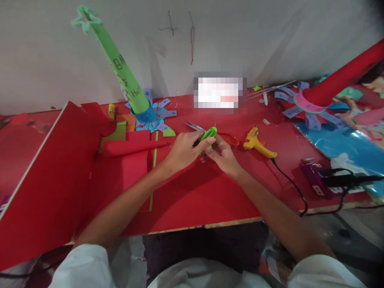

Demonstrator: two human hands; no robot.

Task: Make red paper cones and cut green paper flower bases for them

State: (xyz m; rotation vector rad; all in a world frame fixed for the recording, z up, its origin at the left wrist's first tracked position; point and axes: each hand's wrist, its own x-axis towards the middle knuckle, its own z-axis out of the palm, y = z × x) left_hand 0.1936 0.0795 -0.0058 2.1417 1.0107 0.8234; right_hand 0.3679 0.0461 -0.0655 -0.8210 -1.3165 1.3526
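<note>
A small curled piece of bright green paper (211, 133) is held between my two hands above the red table. My left hand (188, 146) pinches it from the left, the thumb lying across its front. From the right, my right hand (223, 157) closes its fingers on the lower part of the same piece. Scissors with orange-red handles (231, 139) lie just behind the hands, their blades pointing left and partly hidden. A yellow hot glue gun (258, 145) rests to the right of my right hand, its black cord trailing toward the front edge.
A green paper tower (126, 72) with a star top stands back left on a blue flower-like base. Red paper sheets and a rolled red cone (132, 148) lie left, beside an upright red board (45, 180). A glue stick (111, 112), red tower (345, 78) and purple box (313, 178) surround the work area.
</note>
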